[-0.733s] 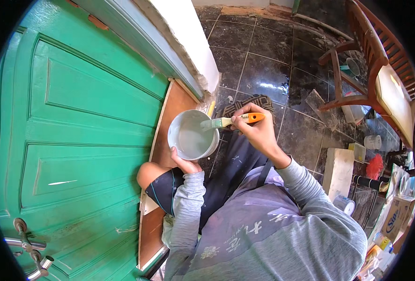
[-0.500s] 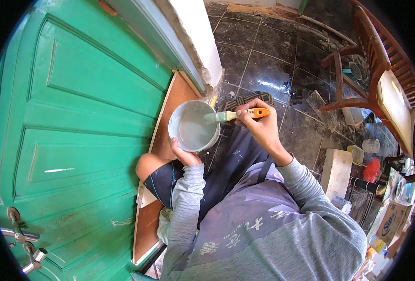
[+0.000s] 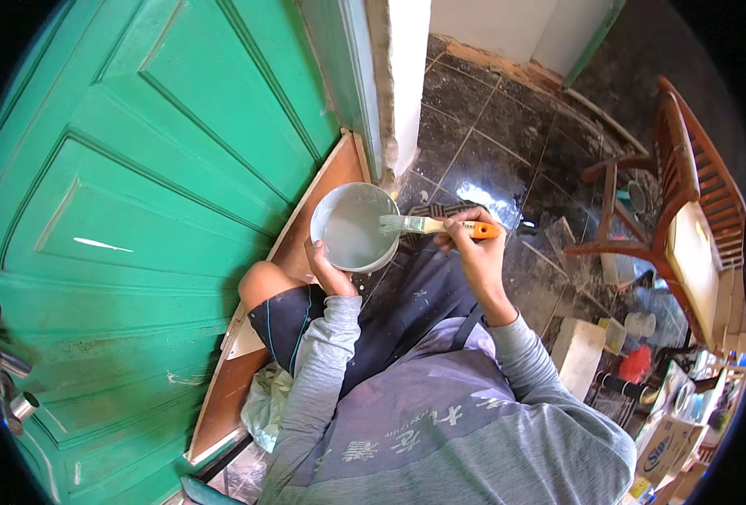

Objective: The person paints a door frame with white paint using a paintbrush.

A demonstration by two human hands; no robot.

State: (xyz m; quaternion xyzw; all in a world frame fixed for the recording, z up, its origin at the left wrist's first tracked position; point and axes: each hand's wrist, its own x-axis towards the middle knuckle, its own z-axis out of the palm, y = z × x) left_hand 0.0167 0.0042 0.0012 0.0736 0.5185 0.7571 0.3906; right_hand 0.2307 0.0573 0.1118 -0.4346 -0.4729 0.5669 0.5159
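Observation:
My left hand (image 3: 333,271) is wrapped round the lower left side of a round pale tub (image 3: 315,220), which holds greyish-white liquid. In my right hand (image 3: 474,244) is a paintbrush (image 3: 426,225) with an orange-tipped handle, gripped between thumb and fingers. Its whitish bristles sit over the tub's right rim, pointing left into the opening. Whether the bristle tips touch the liquid I cannot tell. A green panelled door (image 3: 162,168) stands to the left, with a white streak on one panel.
A metal door handle (image 3: 7,362) juts out at the lower left. Right of me, a wooden chair (image 3: 676,202) stands on the dark tiled floor (image 3: 491,160). Nearby lie a pale block (image 3: 578,355), a red plastic bag (image 3: 635,364) and a cardboard box (image 3: 669,446). A brown board (image 3: 221,400) lies along the door.
The view has swung, shifting door and chair. The brush has dropped slightly relative to the tub, from above its right side to lower by the rim. Both hands keep their holds.

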